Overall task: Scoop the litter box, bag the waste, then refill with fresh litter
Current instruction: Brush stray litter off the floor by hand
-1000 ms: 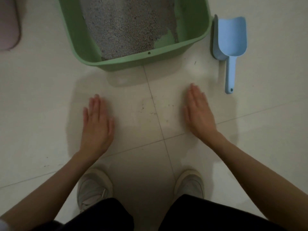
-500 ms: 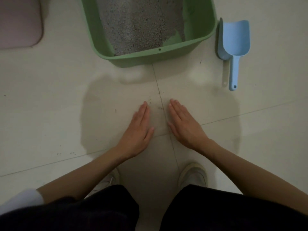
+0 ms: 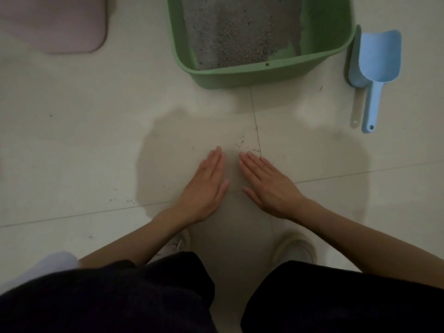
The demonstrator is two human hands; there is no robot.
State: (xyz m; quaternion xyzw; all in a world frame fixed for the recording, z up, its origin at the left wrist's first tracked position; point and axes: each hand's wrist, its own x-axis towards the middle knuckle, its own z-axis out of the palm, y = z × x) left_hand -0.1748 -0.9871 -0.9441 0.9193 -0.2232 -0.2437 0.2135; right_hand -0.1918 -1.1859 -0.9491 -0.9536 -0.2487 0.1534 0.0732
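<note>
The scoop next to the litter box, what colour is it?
Light blue. The scoop lies on the floor right of the green litter box, clearest in the head view.

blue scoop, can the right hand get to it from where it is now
Probably yes: the right hand lies flat and empty, and only bare floor separates it from the blue scoop beside the litter box.

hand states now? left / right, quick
Left hand: open, fingers straight, flat on the pale tiled floor, holding nothing.
Right hand: open, fingers straight, flat on the floor, holding nothing.
</note>
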